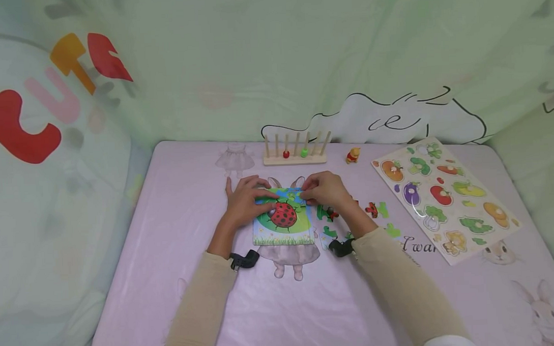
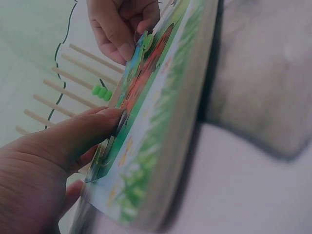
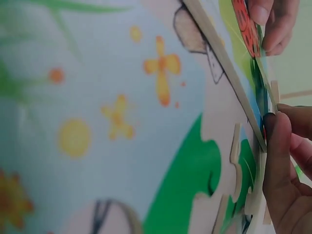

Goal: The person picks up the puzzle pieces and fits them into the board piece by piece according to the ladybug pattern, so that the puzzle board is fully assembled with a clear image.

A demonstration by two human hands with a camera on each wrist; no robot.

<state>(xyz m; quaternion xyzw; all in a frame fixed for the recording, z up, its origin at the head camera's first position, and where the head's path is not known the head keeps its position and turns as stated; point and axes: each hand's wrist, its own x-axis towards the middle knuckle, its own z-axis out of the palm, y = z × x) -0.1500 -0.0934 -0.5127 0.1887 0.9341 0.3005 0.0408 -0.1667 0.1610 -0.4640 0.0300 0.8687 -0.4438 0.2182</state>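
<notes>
My left hand [image 1: 246, 200] rests spread on the puzzle [image 1: 283, 218]; my right hand [image 1: 325, 189] pinches a piece [image 2: 147, 44] at its far right corner.

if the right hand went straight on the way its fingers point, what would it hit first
Probably the left hand: the right hand points its fingers toward it across the ladybug puzzle, though depth is unclear.

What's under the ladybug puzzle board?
The pink tablecloth with a printed figure: its long ears show past the far edge of the ladybug puzzle board, its skirt and legs past the near edge. Whatever lies between is covered.
</notes>
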